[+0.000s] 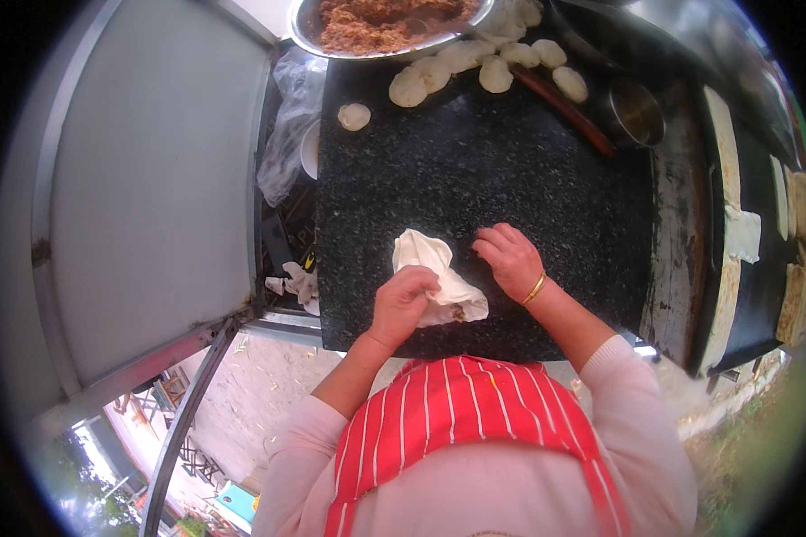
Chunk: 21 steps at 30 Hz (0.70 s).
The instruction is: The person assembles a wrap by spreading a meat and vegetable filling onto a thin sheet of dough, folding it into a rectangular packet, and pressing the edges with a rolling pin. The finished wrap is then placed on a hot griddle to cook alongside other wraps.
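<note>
A thin sheet of dough (451, 288) lies on the black speckled stone worktop (497, 161), partly folded over a dark-flecked filling that shows at its near right edge. My left hand (403, 302) pinches the dough's left side between thumb and fingers. Just right of the dough, my right hand (509, 260) hovers with its fingers bent together, apart from the sheet; nothing can be made out in its grasp. A gold-coloured bracelet (536, 288) circles the right wrist.
A metal bowl (376, 56) of reddish-brown filling stands at the far edge. Several dough rounds (496, 74) lie beside a wooden rolling pin (564, 111) and a metal container (637, 113). Long flatbreads (725, 295) rest on a griddle (755, 288) at right. A grey panel (154, 168) borders the left.
</note>
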Each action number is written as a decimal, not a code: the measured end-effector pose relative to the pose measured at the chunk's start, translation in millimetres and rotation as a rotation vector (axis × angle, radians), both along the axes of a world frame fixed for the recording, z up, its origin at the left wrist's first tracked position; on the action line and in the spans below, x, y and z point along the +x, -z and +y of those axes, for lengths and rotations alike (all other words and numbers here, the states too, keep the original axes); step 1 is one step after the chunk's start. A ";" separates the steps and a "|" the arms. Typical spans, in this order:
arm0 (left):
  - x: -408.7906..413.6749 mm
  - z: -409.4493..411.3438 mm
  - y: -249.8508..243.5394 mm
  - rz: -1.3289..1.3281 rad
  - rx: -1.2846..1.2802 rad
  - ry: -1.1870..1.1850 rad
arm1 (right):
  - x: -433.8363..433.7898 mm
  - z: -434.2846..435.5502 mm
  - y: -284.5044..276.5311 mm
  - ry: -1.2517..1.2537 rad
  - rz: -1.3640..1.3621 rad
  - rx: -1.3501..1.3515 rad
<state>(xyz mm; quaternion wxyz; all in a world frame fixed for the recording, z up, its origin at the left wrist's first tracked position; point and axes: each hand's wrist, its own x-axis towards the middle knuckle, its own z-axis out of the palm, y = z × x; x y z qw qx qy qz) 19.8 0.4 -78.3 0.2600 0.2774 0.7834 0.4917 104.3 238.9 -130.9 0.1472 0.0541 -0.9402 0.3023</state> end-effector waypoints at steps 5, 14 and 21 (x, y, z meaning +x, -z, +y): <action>-2.9 13.6 3.2 -0.034 0.034 0.015 | -0.2 -4.6 -0.9 0.104 -0.288 0.104; -1.2 64.2 3.3 0.147 -0.158 0.057 | -0.2 -18.2 -20.4 0.246 -0.685 -1.537; -11.4 71.1 -2.0 0.120 -0.086 -0.017 | -24.4 38.0 -25.0 0.445 -0.611 -2.012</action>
